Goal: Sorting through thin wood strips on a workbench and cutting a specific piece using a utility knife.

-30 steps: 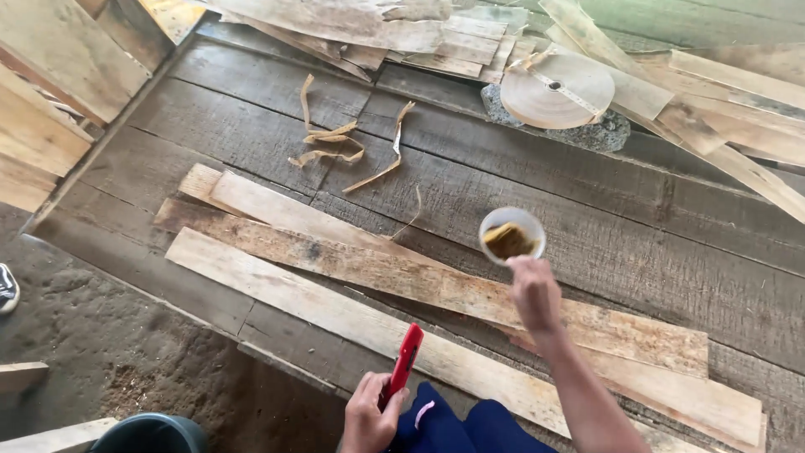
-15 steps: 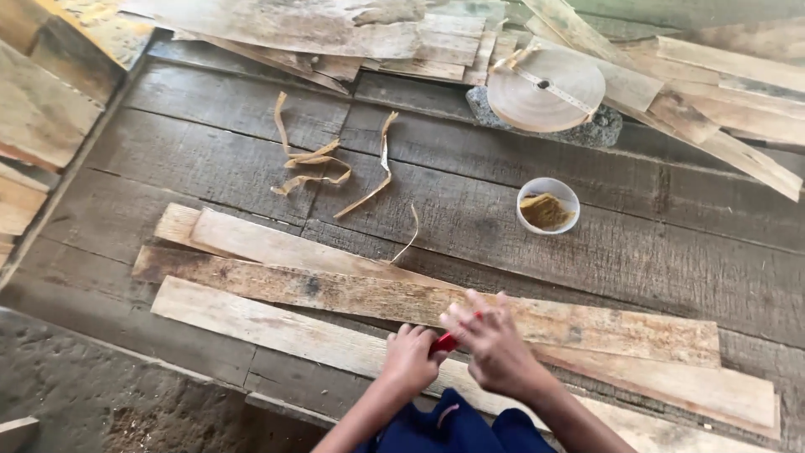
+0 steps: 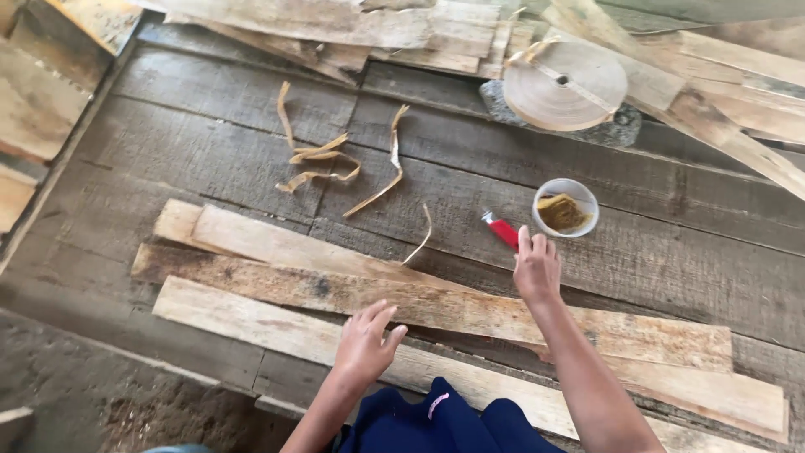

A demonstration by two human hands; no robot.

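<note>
Right hand [image 3: 537, 270] grip narrow, fingertips on the red-handled tool [image 3: 501, 230], which lies on the dark wooden floor [image 3: 210, 151] just left of the small white bowl [image 3: 565, 207] of brownish stuff. Left hand [image 3: 366, 344] empty, fingers spread wide, above the pale planks [image 3: 277, 243]. Curled strips [image 3: 323, 159] farther out; tape-like roll [image 3: 565, 85] beyond the bowl.

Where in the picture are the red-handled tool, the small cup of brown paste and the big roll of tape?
red-handled tool [image 3: 503, 231], head view, on its red handle.
small cup [image 3: 581, 190], head view, on its white rim.
roll of tape [image 3: 549, 105], head view, on its flat wound face.
</note>
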